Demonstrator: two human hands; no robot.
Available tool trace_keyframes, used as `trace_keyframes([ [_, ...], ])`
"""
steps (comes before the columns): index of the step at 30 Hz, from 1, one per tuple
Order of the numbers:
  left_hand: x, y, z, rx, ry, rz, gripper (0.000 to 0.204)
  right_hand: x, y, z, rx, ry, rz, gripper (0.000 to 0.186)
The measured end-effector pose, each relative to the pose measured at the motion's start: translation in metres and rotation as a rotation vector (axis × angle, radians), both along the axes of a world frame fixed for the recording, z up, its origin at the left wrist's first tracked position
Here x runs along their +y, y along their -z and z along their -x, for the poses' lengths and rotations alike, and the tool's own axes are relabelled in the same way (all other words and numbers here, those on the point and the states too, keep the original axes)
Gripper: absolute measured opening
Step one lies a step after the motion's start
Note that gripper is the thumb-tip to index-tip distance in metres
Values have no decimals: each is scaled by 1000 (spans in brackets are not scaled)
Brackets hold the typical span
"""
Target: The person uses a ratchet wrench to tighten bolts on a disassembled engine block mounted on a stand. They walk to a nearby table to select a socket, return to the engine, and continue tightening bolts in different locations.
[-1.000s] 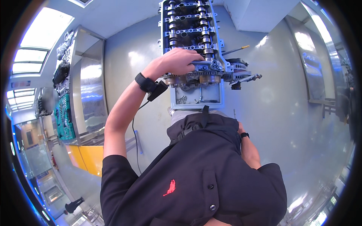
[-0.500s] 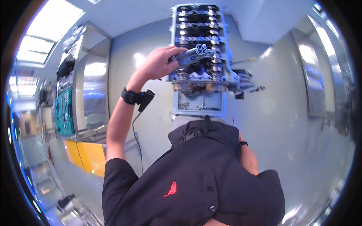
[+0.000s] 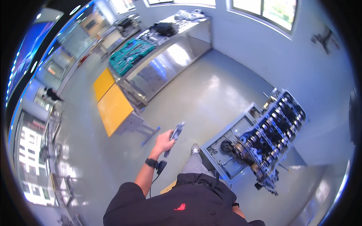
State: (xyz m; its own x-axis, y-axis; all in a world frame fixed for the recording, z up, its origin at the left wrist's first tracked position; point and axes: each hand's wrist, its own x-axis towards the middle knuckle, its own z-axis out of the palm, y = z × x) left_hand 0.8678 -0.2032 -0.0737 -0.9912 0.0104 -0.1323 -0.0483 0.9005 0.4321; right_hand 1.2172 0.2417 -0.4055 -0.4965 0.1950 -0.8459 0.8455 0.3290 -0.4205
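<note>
My left hand (image 3: 163, 142) is closed around a long grey metal engine casting (image 3: 176, 133), held up in the air over the floor. Its end with holes showed half a second ago; now it is seen edge-on. To the right stands the engine (image 3: 277, 126), its camshafts exposed, on a stand with a grey tray (image 3: 241, 169). Small metal bolts (image 3: 212, 150) and a metal tool lie in that tray. My right forearm (image 3: 238, 211) hangs at my right side, wearing a dark wristband. The right hand itself is hidden behind my body, so its fingers do not show.
A yellow-topped table (image 3: 115, 109) stands ahead to the left. Beyond it runs a long steel workbench (image 3: 166, 69) with a teal tool tray (image 3: 132, 54) and dark and silver engine parts on top. A wall with windows (image 3: 264, 13) closes off the far right.
I have turned left, so the engine now lies to my right and the workbench ahead. My left hand has carried the metal casting away from above the engine.
</note>
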Motion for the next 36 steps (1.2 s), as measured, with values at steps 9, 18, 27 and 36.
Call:
trace_keyframes([
  [9, -136, 168, -207, -566, -802, 62, 46, -11, 8, 136, 144, 153, 187, 39],
  [18, -149, 301, -365, -1035, -1111, -153, 32, -83, 19, 276, 114, -201, 28, 30],
  [27, -223, 244, -121, -710, -953, -226, 39, -137, -19, 362, 326, -395, -137, 27],
  [36, -288, 239, 48, -382, -950, -320, 45, -231, -175, 495, 289, -200, 94, 22],
])
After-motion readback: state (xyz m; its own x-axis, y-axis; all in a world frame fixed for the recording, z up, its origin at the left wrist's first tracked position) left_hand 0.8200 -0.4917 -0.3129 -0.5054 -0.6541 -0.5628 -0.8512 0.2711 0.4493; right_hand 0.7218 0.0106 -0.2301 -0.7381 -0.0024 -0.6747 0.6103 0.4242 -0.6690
